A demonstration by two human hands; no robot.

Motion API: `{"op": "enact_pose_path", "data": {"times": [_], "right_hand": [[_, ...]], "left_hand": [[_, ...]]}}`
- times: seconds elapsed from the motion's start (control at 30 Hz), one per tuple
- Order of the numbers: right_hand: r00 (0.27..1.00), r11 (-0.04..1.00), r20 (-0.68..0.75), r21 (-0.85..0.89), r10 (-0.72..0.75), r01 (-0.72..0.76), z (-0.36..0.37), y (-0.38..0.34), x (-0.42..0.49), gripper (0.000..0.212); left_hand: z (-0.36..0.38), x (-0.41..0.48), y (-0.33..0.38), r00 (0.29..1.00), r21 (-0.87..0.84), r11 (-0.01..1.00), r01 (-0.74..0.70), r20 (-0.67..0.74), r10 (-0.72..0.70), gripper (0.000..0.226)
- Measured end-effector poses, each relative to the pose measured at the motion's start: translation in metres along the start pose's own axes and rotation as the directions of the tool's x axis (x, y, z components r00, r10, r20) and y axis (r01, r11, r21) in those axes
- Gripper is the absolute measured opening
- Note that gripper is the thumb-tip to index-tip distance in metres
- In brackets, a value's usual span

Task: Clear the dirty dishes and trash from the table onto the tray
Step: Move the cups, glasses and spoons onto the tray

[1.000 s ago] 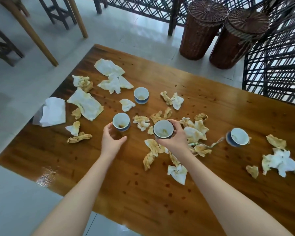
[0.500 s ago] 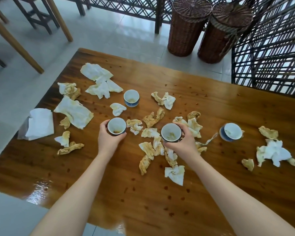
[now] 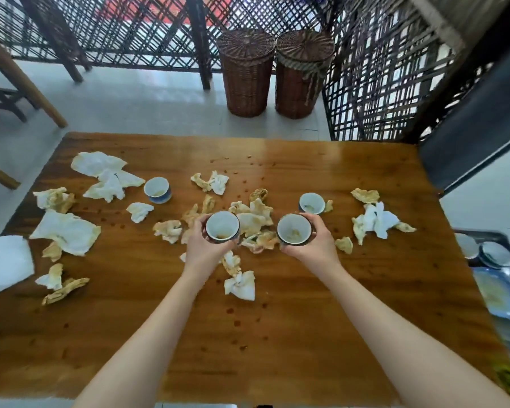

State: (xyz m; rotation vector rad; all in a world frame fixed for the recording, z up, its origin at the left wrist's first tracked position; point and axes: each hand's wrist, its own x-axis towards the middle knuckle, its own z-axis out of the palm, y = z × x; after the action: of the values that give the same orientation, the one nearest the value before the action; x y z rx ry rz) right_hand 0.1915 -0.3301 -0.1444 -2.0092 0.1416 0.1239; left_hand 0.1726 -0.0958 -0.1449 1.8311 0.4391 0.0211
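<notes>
A long wooden counter (image 3: pixel 306 334), spotted with brown drips, fills my feed. Two lidded wicker baskets (image 3: pixel 246 75) stand side by side on the floor beyond its far edge. A dark tray (image 3: pixel 480 233) shows partly past the counter's right end; I make out two round dishes at its far end, the rest blurred. Crumpled napkins (image 3: pixel 65 231), white and brown-stained, lie scattered across the counter. I count more than a dozen, thickest at the middle and left, with a small cluster to the right.

I count four small cups, white inside and dark outside, all with brownish dregs. The left hand (image 3: pixel 203 248) has its fingers curled round one cup (image 3: pixel 222 226). The right hand (image 3: pixel 312 245) grips a second cup (image 3: pixel 294 233) the same way, both over the middle litter. A third cup (image 3: pixel 157 189) stands back left, and a fourth (image 3: pixel 311 203) sits just behind the right hand.
</notes>
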Motion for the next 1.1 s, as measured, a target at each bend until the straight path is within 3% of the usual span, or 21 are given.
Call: {"op": "enact_pose_path", "data": {"times": [0.33, 0.63, 1.1], "right_hand": [[0.978, 0.999, -0.206, 0.047, 0.029, -0.020, -0.146, 0.068, -0.076, 0.076], [0.951, 0.998, -0.307, 0.052, 0.050, -0.035, -0.281, 0.135, -0.156, 0.075], [0.865, 0.975, -0.454, 0.158, 0.214, -0.158, -0.401, 0.219, -0.191, 0.073]], "left_hand": [[0.131, -0.097, 0.047, 0.977, -0.021, 0.991, -0.130, 0.167, 0.132, 0.068], [0.252, -0.189, 0.068, 0.948, -0.023, 0.980, -0.196, 0.250, 0.196, 0.071], [0.410, -0.236, 0.092, 0.853, 0.022, 0.963, -0.267, 0.472, 0.225, 0.072]]}}
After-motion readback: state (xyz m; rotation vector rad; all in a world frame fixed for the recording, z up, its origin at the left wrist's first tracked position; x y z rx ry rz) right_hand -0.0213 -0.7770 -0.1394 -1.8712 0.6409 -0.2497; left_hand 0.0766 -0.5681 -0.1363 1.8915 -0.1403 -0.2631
